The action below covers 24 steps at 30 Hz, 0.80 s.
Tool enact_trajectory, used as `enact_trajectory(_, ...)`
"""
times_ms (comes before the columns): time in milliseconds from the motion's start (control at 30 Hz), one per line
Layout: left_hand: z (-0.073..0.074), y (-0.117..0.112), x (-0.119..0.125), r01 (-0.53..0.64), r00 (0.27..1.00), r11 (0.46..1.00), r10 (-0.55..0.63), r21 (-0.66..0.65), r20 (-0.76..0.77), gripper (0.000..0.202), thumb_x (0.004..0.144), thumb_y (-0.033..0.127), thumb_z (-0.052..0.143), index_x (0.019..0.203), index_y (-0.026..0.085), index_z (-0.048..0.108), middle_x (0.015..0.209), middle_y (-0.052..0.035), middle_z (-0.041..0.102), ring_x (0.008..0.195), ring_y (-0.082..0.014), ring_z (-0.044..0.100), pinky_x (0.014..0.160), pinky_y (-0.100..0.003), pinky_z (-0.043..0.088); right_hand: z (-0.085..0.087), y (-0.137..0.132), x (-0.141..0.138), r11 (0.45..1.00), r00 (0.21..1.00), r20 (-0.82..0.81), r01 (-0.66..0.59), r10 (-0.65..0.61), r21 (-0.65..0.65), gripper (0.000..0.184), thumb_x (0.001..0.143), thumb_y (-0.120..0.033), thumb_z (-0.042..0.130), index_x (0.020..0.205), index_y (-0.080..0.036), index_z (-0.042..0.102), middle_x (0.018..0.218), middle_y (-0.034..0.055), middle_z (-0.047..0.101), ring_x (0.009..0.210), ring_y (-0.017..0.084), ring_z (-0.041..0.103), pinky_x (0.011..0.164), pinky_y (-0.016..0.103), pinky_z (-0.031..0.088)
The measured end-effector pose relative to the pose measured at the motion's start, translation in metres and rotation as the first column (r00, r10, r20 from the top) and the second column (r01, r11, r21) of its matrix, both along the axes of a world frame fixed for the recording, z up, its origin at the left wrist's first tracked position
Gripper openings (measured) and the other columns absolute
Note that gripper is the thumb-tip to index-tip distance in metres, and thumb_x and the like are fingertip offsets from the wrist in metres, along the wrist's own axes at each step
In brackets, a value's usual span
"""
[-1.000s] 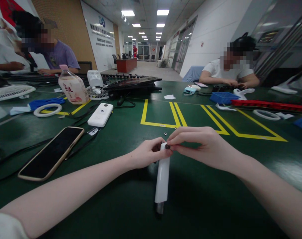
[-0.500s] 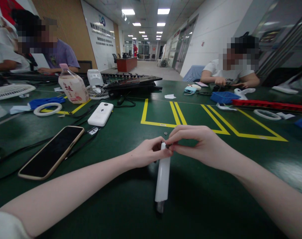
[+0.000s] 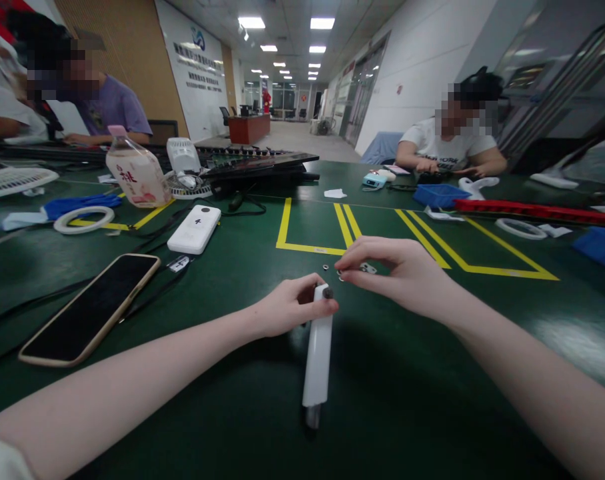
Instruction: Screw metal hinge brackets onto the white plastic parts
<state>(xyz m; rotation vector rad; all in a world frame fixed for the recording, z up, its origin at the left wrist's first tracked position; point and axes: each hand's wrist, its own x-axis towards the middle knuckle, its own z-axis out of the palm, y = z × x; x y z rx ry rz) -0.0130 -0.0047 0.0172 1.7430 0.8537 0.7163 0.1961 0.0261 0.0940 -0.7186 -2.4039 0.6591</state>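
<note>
My left hand [image 3: 287, 307] is closed around the upper end of a long white bar-shaped piece [image 3: 318, 353]. That piece has a small dark knob [image 3: 327, 293] at its top and a shiny metallic lower end [image 3: 313, 416]. Off to the right of the knob, the thumb and fingertips of my right hand [image 3: 382, 267] come together low over the table; whatever is between them is too small to make out. A small metal ring [image 3: 325, 267] lies just left of those fingertips. Partly behind my right hand are small metal pieces [image 3: 368, 268].
On the left lie a phone [image 3: 92, 307], a white power bank [image 3: 194, 229] with a strap, a white ring [image 3: 84, 220] and a drink bottle [image 3: 138, 170]. Yellow tape [image 3: 307, 249] marks the green table. A blue tray [image 3: 440, 195] stands near a co-worker [image 3: 447, 143] across the table.
My right hand has left the knob on the white piece, moving up and away to the small parts on the table. My left hand still grips the piece. The view has shifted slightly.
</note>
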Motion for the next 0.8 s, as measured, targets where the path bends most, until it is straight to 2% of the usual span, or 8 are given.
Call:
enact_trajectory(133, 0.007, -0.002, -0.001, 0.028, 0.996, 0.998, -0.024, 0.05, -0.084, 0.033, 0.09, 0.049, 0.053, 0.1, 0.017, 0.057, 0.077, 0.0008, 0.054, 0.067, -0.0135, 0.049, 0.059, -0.024, 0.037, -0.034, 0.031, 0.012, 0.987, 0.974, 0.173, 0.127, -0.143, 0.101, 0.013, 0.085, -0.022, 0.06, 0.089, -0.015, 0.07, 0.09, 0.0061, 0.063, 0.082, 0.019, 0.06, 0.072, 0.031, 0.05)
enact_trajectory(267, 0.01, -0.003, -0.001, 0.05, 0.989, 0.996, -0.04, 0.072, -0.139, 0.032, 0.09, 0.047, 0.054, 0.099, 0.017, 0.057, 0.077, 0.0004, 0.054, 0.067, -0.0139, 0.048, 0.059, -0.024, 0.035, -0.06, 0.052, 0.027, 0.974, 0.933, 0.293, 0.174, -0.211, 0.146, 0.019, 0.088, -0.017, 0.054, 0.096, -0.015, 0.071, 0.097, 0.0072, 0.063, 0.09, 0.021, 0.06, 0.078, 0.035, 0.05)
enact_trajectory(400, 0.008, -0.003, -0.001, 0.069, 0.987, 0.994, -0.056, 0.089, -0.149, 0.033, 0.09, 0.049, 0.053, 0.1, 0.017, 0.057, 0.078, 0.0006, 0.055, 0.068, -0.014, 0.048, 0.06, -0.025, 0.035, -0.063, 0.056, 0.035, 0.964, 0.906, 0.375, 0.109, -0.196, 0.242, 0.024, 0.09, -0.015, 0.051, 0.102, -0.017, 0.072, 0.107, 0.0075, 0.061, 0.1, 0.023, 0.057, 0.085, 0.037, 0.048)
enact_trajectory(533, 0.005, -0.003, -0.002, 0.083, 0.986, 0.988, -0.062, 0.131, -0.156, 0.036, 0.089, 0.052, 0.053, 0.097, 0.018, 0.057, 0.075, 0.0015, 0.054, 0.066, -0.0136, 0.047, 0.059, -0.025, 0.033, -0.063, 0.056, 0.034, 0.948, 0.867, 0.473, -0.007, -0.153, 0.318, 0.023, 0.091, -0.016, 0.052, 0.103, -0.017, 0.072, 0.105, 0.0076, 0.062, 0.096, 0.023, 0.057, 0.084, 0.038, 0.045)
enact_trajectory(700, 0.005, -0.003, -0.002, 0.093, 0.985, 0.984, -0.069, 0.151, -0.159, 0.036, 0.089, 0.053, 0.053, 0.095, 0.018, 0.056, 0.075, 0.0017, 0.053, 0.065, -0.0134, 0.045, 0.058, -0.024, 0.031, -0.069, 0.057, 0.031, 0.933, 0.874, 0.451, 0.005, -0.179, 0.359, 0.017, 0.094, -0.021, 0.053, 0.093, -0.016, 0.069, 0.096, 0.0075, 0.062, 0.09, 0.023, 0.056, 0.078, 0.034, 0.042)
enact_trajectory(800, 0.007, -0.004, -0.001, 0.096, 0.983, 0.985, -0.071, 0.144, -0.169, 0.035, 0.09, 0.052, 0.053, 0.095, 0.018, 0.056, 0.075, 0.0017, 0.052, 0.065, -0.0135, 0.045, 0.058, -0.025, 0.031, -0.074, 0.056, 0.03, 0.916, 0.882, 0.42, 0.031, -0.212, 0.399, 0.015, 0.093, -0.019, 0.051, 0.092, -0.015, 0.065, 0.094, 0.0079, 0.061, 0.089, 0.022, 0.055, 0.077, 0.033, 0.04)
